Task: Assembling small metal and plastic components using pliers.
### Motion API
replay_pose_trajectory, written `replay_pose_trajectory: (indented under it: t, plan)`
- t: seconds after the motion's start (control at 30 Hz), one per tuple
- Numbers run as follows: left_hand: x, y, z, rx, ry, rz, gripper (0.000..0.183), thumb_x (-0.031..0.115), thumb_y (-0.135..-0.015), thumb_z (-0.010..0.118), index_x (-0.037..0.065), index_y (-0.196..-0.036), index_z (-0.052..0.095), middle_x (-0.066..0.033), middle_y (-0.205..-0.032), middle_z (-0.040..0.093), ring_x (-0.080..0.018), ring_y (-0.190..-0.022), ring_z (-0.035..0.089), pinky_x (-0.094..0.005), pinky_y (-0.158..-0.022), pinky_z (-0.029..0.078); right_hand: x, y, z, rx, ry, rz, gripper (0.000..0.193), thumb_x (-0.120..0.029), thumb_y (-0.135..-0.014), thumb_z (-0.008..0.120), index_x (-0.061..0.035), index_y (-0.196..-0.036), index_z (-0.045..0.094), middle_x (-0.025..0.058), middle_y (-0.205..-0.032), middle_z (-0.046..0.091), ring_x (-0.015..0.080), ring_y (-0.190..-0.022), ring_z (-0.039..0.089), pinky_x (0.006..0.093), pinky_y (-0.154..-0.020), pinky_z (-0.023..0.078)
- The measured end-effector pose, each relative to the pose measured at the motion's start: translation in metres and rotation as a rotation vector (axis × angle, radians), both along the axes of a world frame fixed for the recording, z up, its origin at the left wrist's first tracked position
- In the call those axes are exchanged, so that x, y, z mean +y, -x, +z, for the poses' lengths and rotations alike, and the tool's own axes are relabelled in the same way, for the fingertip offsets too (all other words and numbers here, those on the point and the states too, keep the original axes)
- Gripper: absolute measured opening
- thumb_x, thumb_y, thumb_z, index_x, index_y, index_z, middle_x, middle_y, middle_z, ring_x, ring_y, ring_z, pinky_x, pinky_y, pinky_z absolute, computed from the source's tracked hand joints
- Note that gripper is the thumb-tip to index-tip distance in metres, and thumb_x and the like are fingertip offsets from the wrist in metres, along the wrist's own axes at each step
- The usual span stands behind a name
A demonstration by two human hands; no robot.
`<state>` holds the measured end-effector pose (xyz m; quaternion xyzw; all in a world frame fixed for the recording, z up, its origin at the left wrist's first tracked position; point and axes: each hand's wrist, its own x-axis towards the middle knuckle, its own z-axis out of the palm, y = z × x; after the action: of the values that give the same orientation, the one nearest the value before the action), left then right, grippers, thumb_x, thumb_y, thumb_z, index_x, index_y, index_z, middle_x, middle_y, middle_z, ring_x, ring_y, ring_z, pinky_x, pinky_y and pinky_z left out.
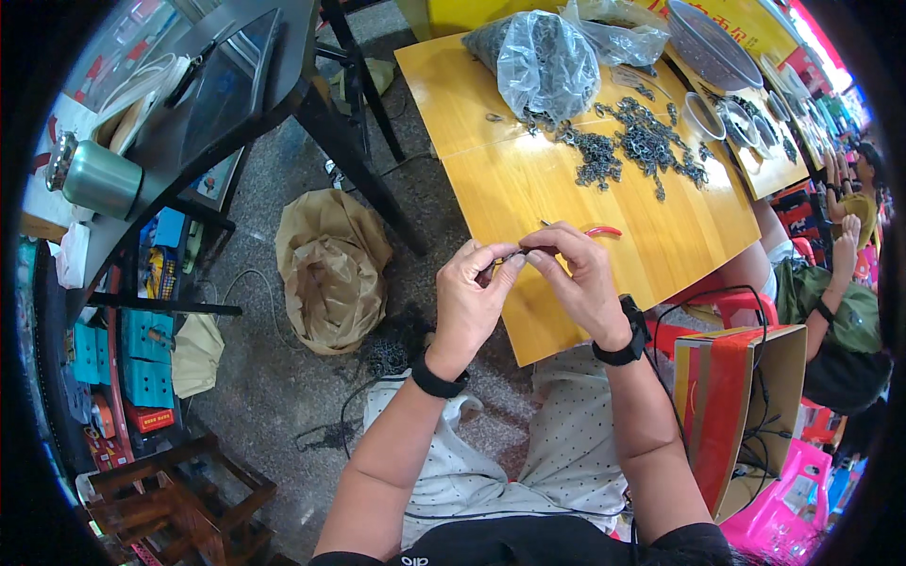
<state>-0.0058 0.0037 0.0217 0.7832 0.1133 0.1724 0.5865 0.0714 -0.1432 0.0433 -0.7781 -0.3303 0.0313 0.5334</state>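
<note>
The person's left forearm [408, 429] and right forearm [639, 406] rise from below and slant inward, elbows bent. The left hand [475, 292] and right hand [578, 278] meet in front of the body, thumb and index finger of each pinched, remaining fingers curled; whether the two thumbs touch is hard to tell

Glossy wood table [510, 189], metal clasps [596, 158]

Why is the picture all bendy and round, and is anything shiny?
In the head view, a fisheye lens bends the desk near the rim and leaves black corners; in that view, the bag glints, while the left hand and right hand look fairly sharp.
</note>
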Motion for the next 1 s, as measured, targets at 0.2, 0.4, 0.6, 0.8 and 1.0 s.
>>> replay_pose_trajectory:
  t: [0.2, 0.4, 0.6, 0.8, 1.0]
  plan:
    - [-0.005, -0.002, -0.004, -0.087, -0.022, -0.026, 0.013, 0.009, -0.089, 0.072, -0.001, -0.097, 0.069, -0.0031, -0.079, 0.059, -0.0089, -0.066, 0.053, -0.0263, -0.058, 0.041, -0.001, -0.002, -0.004, -0.024, -0.023, -0.019, 0.009, 0.004, -0.084, 0.068, 0.0010, -0.092, 0.068, 0.0113, -0.086, 0.066, 0.0217, -0.074, 0.065, 0.0313, -0.067, 0.049]
    - [-0.005, -0.004, 0.001, -0.148, -0.227, -0.033, 0.010, 0.005, -0.088, 0.071, -0.001, -0.094, 0.068, -0.0076, -0.079, 0.059, -0.0158, -0.065, 0.056, -0.0294, -0.058, 0.044, -0.003, -0.001, -0.004, -0.055, -0.003, -0.047, 0.009, 0.004, -0.082, 0.068, -0.0004, -0.090, 0.067, 0.0124, -0.081, 0.064, 0.0266, -0.074, 0.064, 0.0334, -0.065, 0.049]
    - [-0.005, -0.004, -0.003, -0.099, -0.300, -0.044, 0.011, 0.010, -0.086, 0.069, 0.002, -0.093, 0.068, -0.0130, -0.086, 0.060, -0.0316, -0.081, 0.062, -0.0418, -0.074, 0.050, -0.002, 0.001, -0.009, -0.141, 0.005, -0.076, 0.009, 0.004, -0.081, 0.068, 0.0000, -0.088, 0.066, 0.0137, -0.080, 0.063, 0.0301, -0.075, 0.064, 0.0364, -0.065, 0.050]
    - [-0.008, -0.005, -0.003, -0.182, -0.277, 0.007, 0.010, 0.005, -0.088, 0.070, 0.000, -0.096, 0.068, -0.0086, -0.082, 0.057, -0.0181, -0.067, 0.056, -0.0306, -0.060, 0.045, 0.003, 0.009, -0.006, -0.137, -0.050, -0.141, 0.009, 0.005, -0.082, 0.068, 0.0008, -0.090, 0.066, 0.0131, -0.081, 0.064, 0.0289, -0.074, 0.065, 0.0349, -0.065, 0.051]
    - [-0.008, -0.005, -0.002, -0.088, -0.141, -0.001, 0.010, 0.008, -0.091, 0.069, 0.000, -0.097, 0.068, -0.0035, -0.081, 0.055, -0.0107, -0.066, 0.049, -0.0259, -0.058, 0.040, -0.005, 0.001, -0.008, -0.106, -0.012, -0.166, 0.010, 0.000, -0.084, 0.068, 0.0012, -0.094, 0.067, 0.0140, -0.082, 0.064, 0.0280, -0.075, 0.066, 0.0349, -0.066, 0.051]
